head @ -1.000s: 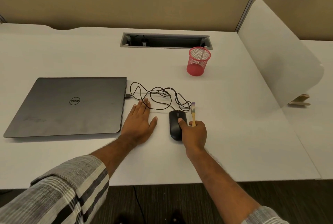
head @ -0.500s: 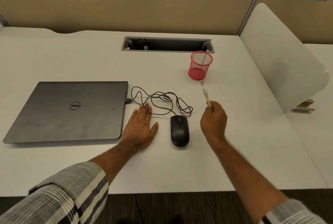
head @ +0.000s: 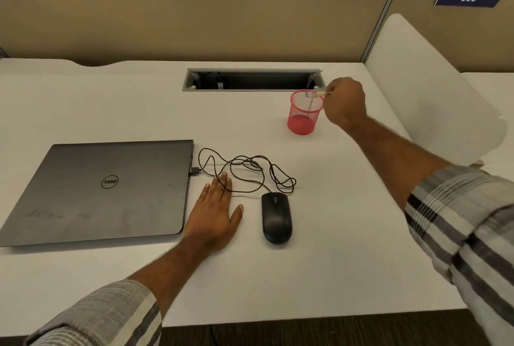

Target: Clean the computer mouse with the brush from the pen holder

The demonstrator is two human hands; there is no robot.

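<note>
Right hand holds brush over holder

Black corded computer mouse lying flat on the white table, its nose toward 12 o'clock and its thin black cable coiled in loose loops at its 11 o'clock. Red mesh pen holder, upright and open-topped, well apart from the mouse at its 1 o'clock. Small brush with a pale handle, held roughly level across the holder's rim, bristle end over the opening.

Brush over red pen holder
</note>
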